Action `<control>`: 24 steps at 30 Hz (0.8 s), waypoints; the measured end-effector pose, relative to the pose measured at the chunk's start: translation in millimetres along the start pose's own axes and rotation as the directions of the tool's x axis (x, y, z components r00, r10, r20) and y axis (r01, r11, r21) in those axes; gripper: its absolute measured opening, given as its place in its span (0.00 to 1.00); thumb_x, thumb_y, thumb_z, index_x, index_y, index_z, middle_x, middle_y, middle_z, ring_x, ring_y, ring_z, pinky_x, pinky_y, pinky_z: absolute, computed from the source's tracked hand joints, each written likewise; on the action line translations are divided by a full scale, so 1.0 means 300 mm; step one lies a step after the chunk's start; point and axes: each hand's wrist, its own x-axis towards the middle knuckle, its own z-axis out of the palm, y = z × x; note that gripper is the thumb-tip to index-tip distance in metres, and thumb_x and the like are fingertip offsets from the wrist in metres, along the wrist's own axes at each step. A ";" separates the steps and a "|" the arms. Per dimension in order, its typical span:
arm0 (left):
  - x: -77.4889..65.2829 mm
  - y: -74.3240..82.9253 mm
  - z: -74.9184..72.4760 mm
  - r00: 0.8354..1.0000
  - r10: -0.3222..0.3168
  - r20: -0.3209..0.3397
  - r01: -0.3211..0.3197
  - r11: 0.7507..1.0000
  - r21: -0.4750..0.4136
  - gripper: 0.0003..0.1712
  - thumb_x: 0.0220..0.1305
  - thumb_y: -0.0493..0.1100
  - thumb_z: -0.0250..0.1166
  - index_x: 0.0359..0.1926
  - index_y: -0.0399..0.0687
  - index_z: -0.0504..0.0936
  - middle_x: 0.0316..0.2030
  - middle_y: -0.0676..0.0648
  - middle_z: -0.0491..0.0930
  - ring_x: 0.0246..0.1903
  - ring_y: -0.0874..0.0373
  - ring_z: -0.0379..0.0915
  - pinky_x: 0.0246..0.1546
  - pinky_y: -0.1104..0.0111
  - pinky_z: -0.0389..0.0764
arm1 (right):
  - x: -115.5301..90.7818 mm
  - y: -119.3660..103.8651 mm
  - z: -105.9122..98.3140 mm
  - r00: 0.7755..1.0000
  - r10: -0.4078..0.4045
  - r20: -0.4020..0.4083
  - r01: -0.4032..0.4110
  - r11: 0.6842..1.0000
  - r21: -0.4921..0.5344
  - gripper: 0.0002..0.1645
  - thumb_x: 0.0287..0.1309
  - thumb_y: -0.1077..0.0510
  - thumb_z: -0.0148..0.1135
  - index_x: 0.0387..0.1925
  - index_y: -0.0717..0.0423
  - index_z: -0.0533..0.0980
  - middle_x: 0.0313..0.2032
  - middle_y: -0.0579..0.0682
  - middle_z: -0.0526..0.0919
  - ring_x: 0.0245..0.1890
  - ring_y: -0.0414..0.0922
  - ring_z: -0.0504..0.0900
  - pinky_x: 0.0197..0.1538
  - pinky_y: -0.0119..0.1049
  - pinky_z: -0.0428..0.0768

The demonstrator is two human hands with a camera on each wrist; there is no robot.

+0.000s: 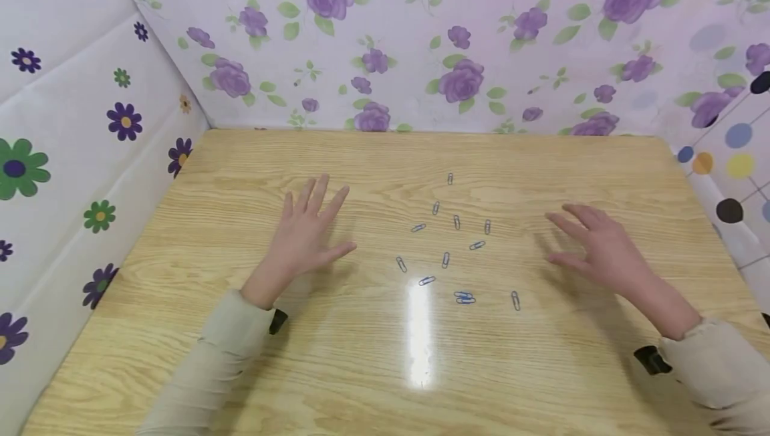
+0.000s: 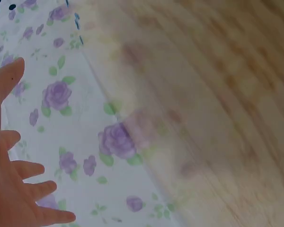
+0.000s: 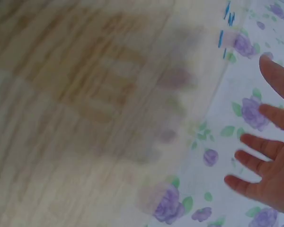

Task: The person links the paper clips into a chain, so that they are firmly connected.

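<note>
Several blue paper clips [image 1: 446, 260] lie scattered over the middle of the wooden table [image 1: 337, 369]. A few of them sit close together as a small cluster [image 1: 464, 297] toward the near side. To their left is my left hand [image 1: 299, 239], fingers spread and straight, holding nothing. On the other side, my right hand [image 1: 607, 249] hovers with its fingers extended and apart, nothing in it. The single paper clip [image 1: 515, 300] at the near right lies closest to that hand. Both wrist views show spread fingers and, small at the top, blue clips [image 3: 221, 39].
Behind the table's far edge stands a purple-flowered cloth [image 1: 397, 41]. A cloth with coloured daisies [image 1: 66, 155] borders the left side, and a dotted cloth [image 1: 730, 175] borders the right. A bright light reflection crosses the tabletop near the clips.
</note>
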 end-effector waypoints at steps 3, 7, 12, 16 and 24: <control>0.013 0.012 0.011 0.999 0.049 0.023 -0.048 0.998 -0.029 0.51 0.52 0.65 0.61 0.70 0.51 0.50 0.68 0.37 0.45 0.66 0.40 0.40 0.58 0.40 0.47 | 0.002 -0.003 0.027 0.997 -0.074 0.020 0.072 0.993 0.094 0.33 0.38 0.56 0.73 0.50 0.60 0.75 0.48 0.64 0.73 0.47 0.62 0.69 0.44 0.58 0.67; 0.029 0.031 0.029 0.992 0.121 0.025 -0.119 0.989 -0.087 0.49 0.52 0.61 0.64 0.69 0.48 0.52 0.66 0.37 0.53 0.64 0.41 0.47 0.59 0.44 0.52 | 0.010 -0.016 0.055 0.986 -0.159 0.041 0.150 0.975 0.165 0.27 0.33 0.61 0.75 0.42 0.59 0.80 0.40 0.55 0.78 0.40 0.51 0.71 0.37 0.46 0.72; 0.052 0.054 0.061 0.971 0.240 0.016 -0.235 0.960 -0.155 0.41 0.53 0.54 0.66 0.64 0.41 0.63 0.60 0.36 0.63 0.59 0.42 0.59 0.57 0.52 0.61 | 0.024 -0.039 0.080 0.969 -0.239 0.061 0.216 0.943 0.255 0.20 0.32 0.60 0.76 0.35 0.54 0.83 0.35 0.44 0.78 0.35 0.41 0.71 0.35 0.37 0.71; 0.076 0.075 0.091 0.944 0.329 0.024 -0.315 0.921 -0.227 0.30 0.54 0.47 0.67 0.55 0.38 0.72 0.53 0.38 0.71 0.52 0.47 0.67 0.53 0.58 0.68 | 0.026 -0.055 0.099 0.961 -0.236 0.143 0.179 0.928 0.328 0.14 0.35 0.57 0.75 0.31 0.48 0.83 0.33 0.38 0.77 0.34 0.37 0.70 0.36 0.35 0.71; 0.111 0.115 0.125 0.901 0.421 0.103 -0.368 0.869 -0.330 0.17 0.56 0.43 0.66 0.47 0.44 0.80 0.43 0.46 0.74 0.42 0.55 0.70 0.43 0.66 0.73 | 0.021 -0.071 0.128 0.926 -0.152 0.345 -0.005 0.910 0.414 0.12 0.39 0.55 0.73 0.31 0.44 0.82 0.33 0.35 0.77 0.36 0.36 0.70 0.42 0.35 0.70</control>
